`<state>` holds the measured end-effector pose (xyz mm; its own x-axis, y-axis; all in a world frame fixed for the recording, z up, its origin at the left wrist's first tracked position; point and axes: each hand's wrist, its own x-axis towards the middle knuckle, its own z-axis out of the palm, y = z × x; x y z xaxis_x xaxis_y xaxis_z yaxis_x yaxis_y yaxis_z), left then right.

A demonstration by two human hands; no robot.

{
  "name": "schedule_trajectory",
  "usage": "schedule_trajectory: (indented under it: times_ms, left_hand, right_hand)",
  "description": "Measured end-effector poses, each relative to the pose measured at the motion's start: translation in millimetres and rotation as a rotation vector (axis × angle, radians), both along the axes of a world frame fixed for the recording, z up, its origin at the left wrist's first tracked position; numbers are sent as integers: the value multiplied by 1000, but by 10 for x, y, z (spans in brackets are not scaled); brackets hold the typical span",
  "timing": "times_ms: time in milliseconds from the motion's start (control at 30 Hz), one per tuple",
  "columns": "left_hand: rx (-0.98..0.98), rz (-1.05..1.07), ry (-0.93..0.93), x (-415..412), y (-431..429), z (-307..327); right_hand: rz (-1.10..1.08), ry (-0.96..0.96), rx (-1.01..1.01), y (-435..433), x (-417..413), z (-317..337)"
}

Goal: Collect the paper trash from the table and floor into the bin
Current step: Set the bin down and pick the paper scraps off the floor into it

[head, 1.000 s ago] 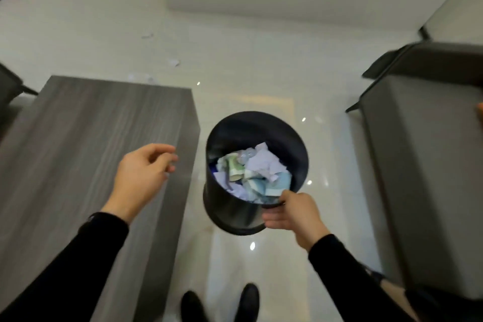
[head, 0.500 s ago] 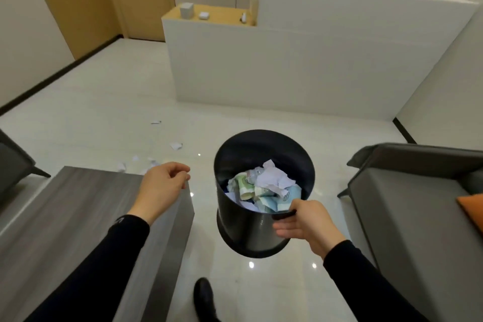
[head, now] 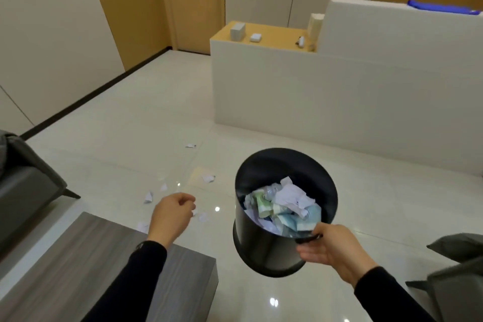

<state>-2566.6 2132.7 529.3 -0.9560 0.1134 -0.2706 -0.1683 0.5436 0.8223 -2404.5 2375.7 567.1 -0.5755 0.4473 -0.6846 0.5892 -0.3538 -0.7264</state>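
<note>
**Bin held up, scraps on the floor**

Right hand, at the lower right of the frame, grips the near rim of the black bin, thumb over the edge and fingers under it, holding it off the floor and tilted toward the camera. Crumpled paper, white, green and pale blue, fills its lower part. Left hand, at lower centre-left, hangs loosely curled and holds nothing, above the far corner of the grey wood-grain table. Small white paper scraps lie scattered on the glossy tile floor just beyond that hand, around mid-frame. A white counter stands at the upper right.
</note>
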Motion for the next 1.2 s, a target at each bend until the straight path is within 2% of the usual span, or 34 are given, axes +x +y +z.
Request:
schedule_trajectory:
  times_ms: [500,800,1033,1200]
  left_hand:
    - [-55,520,-78,-1956,384,-359]
    - [-38,786,-202,-2941,312,-783]
    - [76,794,-321,-4479,342,-1667]
    - [24,718,-404,-5367,439,-2323]
  right_hand:
    - [441,-87,-89,1063,-3506,-606]
    - [618,-190,-128,830,-5521,-978]
    - [664,-270,-106,300,-7140,-1945]
    - [677,-296,-101,52,-8143,-2793]
